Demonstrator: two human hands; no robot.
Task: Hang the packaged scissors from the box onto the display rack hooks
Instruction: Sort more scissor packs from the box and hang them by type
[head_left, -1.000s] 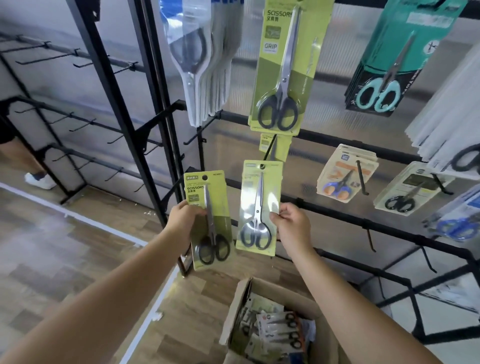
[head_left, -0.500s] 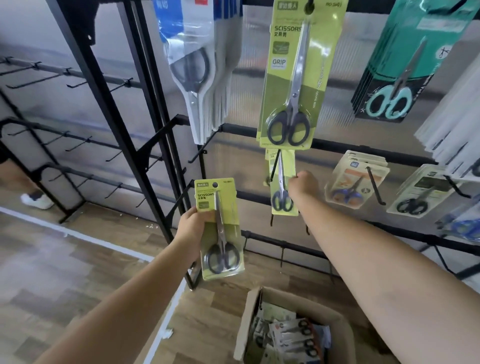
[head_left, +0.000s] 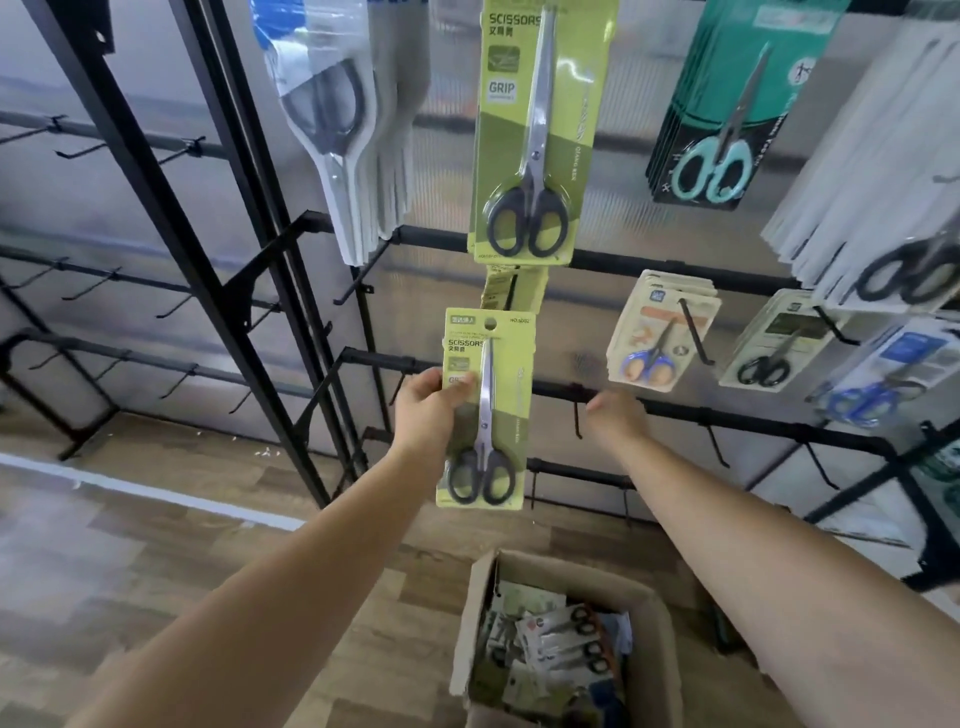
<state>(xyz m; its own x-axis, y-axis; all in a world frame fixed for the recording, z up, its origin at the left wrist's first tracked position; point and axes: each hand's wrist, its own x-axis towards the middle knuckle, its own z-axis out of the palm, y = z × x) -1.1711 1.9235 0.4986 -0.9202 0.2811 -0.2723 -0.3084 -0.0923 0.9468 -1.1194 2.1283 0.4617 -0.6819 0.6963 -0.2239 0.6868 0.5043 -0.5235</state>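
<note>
Before the black metal display rack (head_left: 675, 410), our left hand (head_left: 426, 410) pinches an upright green carded scissors pack (head_left: 488, 410), just below the hook; our right hand (head_left: 615, 413), seemingly empty, hangs beside it.

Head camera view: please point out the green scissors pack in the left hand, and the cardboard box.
green scissors pack (head_left: 498, 364), head view, card's upper middle.
cardboard box (head_left: 657, 654), head view, right wall.

— Where's the left hand (head_left: 428, 410)?
— Raised at the end of an outstretched arm, thumb across the front of a pack of scissors (head_left: 485, 410), fingers behind it.
— And the right hand (head_left: 615, 415)?
— Further right, arm also stretched forward, fingers loosely curled around nothing.
</note>
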